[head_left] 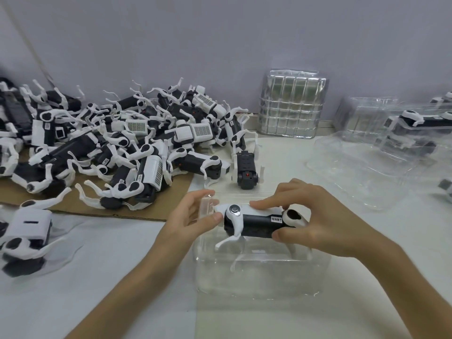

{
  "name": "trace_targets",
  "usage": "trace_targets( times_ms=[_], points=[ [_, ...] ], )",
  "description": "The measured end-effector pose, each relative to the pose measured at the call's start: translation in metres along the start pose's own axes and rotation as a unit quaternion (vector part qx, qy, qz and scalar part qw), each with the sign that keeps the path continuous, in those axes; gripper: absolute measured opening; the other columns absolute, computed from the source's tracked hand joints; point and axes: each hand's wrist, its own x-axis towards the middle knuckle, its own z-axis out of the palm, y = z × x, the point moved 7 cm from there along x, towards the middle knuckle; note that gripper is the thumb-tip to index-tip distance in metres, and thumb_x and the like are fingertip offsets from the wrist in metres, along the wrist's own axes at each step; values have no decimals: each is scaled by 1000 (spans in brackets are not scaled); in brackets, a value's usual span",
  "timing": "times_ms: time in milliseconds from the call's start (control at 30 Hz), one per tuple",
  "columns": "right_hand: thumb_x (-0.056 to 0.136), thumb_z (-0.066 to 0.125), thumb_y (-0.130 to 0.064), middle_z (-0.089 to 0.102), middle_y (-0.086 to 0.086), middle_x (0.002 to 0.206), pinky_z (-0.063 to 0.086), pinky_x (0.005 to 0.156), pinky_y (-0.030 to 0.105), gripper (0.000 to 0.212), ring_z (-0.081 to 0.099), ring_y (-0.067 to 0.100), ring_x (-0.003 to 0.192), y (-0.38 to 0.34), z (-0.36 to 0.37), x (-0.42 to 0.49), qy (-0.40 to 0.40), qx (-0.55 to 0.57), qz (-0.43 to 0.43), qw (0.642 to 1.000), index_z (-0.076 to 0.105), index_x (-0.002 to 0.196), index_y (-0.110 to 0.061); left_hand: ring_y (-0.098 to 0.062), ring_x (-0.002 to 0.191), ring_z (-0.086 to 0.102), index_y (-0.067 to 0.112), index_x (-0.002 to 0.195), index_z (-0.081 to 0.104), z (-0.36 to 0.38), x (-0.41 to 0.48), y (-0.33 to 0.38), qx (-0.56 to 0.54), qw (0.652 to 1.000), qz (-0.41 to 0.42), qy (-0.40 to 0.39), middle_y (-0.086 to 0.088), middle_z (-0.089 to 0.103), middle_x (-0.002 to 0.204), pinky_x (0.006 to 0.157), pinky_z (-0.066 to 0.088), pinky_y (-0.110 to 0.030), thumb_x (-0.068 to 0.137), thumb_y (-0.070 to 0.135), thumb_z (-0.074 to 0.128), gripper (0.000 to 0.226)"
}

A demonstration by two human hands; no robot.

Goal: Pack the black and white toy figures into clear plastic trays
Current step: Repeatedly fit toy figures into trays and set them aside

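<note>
A right hand point(318, 223) curls round one end of a figure point(254, 222) half down in a tray point(256, 280) on the table point(122, 277), while the left hand point(193, 216) pinches the tray's clear wall. A few packed trays point(411, 128) sit at right. A big pile point(117, 148) waits at left, so most of the work seems left.

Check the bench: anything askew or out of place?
Nothing looks damaged. One toy figure lies apart from the heap, off the cardboard, behind the tray being filled. Empty clear trays at right lie tumbled rather than stacked.
</note>
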Motion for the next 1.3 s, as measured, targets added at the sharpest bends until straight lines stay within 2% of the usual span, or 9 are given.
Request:
trace_targets(
  times_ms=[333, 467, 567, 667, 800, 900, 967, 1133, 1300],
  points=[
    [72, 84, -15, 62, -19, 105, 38, 92, 19, 43, 54, 8, 107, 0, 2, -1, 2, -14, -7, 1000, 74, 102, -44, -1, 115, 61, 34, 120, 61, 0, 1, 1, -8, 1000, 4, 23, 14, 70, 118, 92, 46, -23, 70, 28, 70, 51],
    [89, 67, -47, 59, -18, 118, 38, 95, 11, 25, 56, 4, 115, 9, -12, 2, 96, 70, 8, 993, 68, 114, -44, -1, 103, 67, 29, 109, 69, -10, -4, 11, 4, 994, 56, 91, 14, 74, 107, 76, 49, -8, 68, 22, 67, 42],
    [82, 46, -73, 60, -21, 124, 42, 102, 23, 51, 56, -2, 116, 41, -23, 3, 140, 108, 114, 978, 59, 124, -48, -1, 104, 67, 24, 112, 70, -20, -11, 24, 13, 984, 109, 140, 14, 73, 109, 79, 48, -7, 70, 18, 65, 42],
    [77, 33, -87, 64, -24, 121, 40, 109, 40, 69, 59, -4, 111, 69, -19, 2, 97, 123, 209, 965, 61, 123, -45, -1, 112, 64, 26, 121, 63, -27, -18, 39, 26, 968, 171, 181, 18, 70, 116, 90, 49, -13, 77, 17, 64, 45],
    [73, 31, -86, 72, -20, 111, 49, 89, 32, 70, 69, 3, 101, 60, 8, 17, 11, 256, 215, 942, 67, 115, -45, -2, 129, 52, 29, 141, 48, -24, -21, 48, 83, 957, 217, 174, 22, 60, 133, 102, 47, -23, 88, 21, 62, 55],
    [93, 45, -66, 73, -1, 103, 58, 72, 24, 57, 73, 6, 85, 44, 22, 13, -36, 309, 190, 931, 57, 129, -24, 10, 130, 45, 32, 147, 42, -21, -19, 40, 150, 952, 184, 192, 32, 51, 138, 100, 36, -5, 96, 32, 62, 55],
    [94, 55, -55, 69, -3, 120, 57, 89, 32, 55, 70, 10, 104, 41, 19, 12, -18, 288, 157, 944, 47, 142, -30, 11, 128, 45, 34, 144, 47, -20, -15, 31, 145, 963, 133, 185, 29, 52, 138, 99, 36, -2, 90, 46, 57, 56],
    [68, 62, -58, 67, -1, 115, 55, 87, 38, 60, 67, 6, 96, 32, -1, 8, 88, 272, 114, 951, 54, 126, -44, -4, 90, 71, 50, 108, 61, -13, -4, 14, 34, 994, 15, 105, 10, 71, 110, 76, 50, -26, 80, 69, 63, 34],
    [64, 67, -64, 64, 4, 112, 55, 82, 44, 78, 67, 27, 92, 39, -9, 8, 153, 245, 124, 949, 49, 134, -35, -9, 101, 68, 68, 115, 44, -3, -3, 6, 53, 998, -10, 12, 8, 65, 121, 83, 55, -30, 48, 75, 77, 76]
  ],
)
